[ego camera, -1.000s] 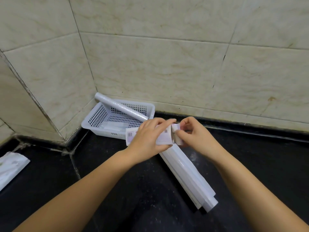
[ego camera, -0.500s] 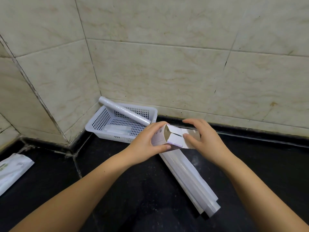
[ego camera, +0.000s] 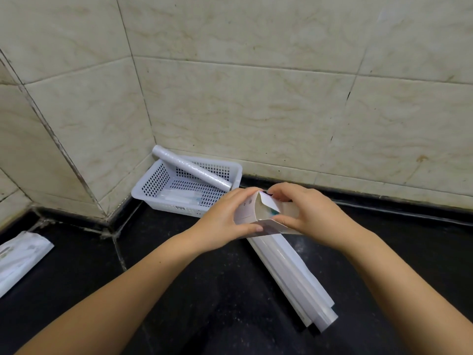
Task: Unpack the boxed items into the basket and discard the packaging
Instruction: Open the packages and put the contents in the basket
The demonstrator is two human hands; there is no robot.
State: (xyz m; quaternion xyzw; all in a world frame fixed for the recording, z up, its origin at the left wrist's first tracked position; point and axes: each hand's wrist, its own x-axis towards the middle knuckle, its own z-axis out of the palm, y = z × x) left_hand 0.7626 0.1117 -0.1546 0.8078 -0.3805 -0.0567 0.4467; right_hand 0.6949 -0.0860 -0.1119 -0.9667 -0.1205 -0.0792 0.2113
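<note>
A small white carton (ego camera: 249, 213) is held above the black counter (ego camera: 204, 290), just near of the basket, with its end flap folded open toward the camera and something teal partly visible inside. The left hand (ego camera: 225, 221) has its grip clamped on the carton's left side, thumb along the lower edge and fingers over the top. The right hand (ego camera: 307, 213) has its grip closed on the right side, thumb on the lower flap and fingers curled over the upper edge. Directly beneath the carton lies a long white box (ego camera: 289, 272), flat on the counter, running from under the hands toward the near right. The white perforated basket (ego camera: 153, 183) sits in the far corner against the tiled wall (ego camera: 256, 111); a wrapped roll (ego camera: 192, 170) rests tilted across it, one end propped over the far left rim, and clear-packaged items (ego camera: 184, 197) lie on its floor. A white plastic packet (ego camera: 18, 257) lies on the counter at the far left edge, well apart.
</note>
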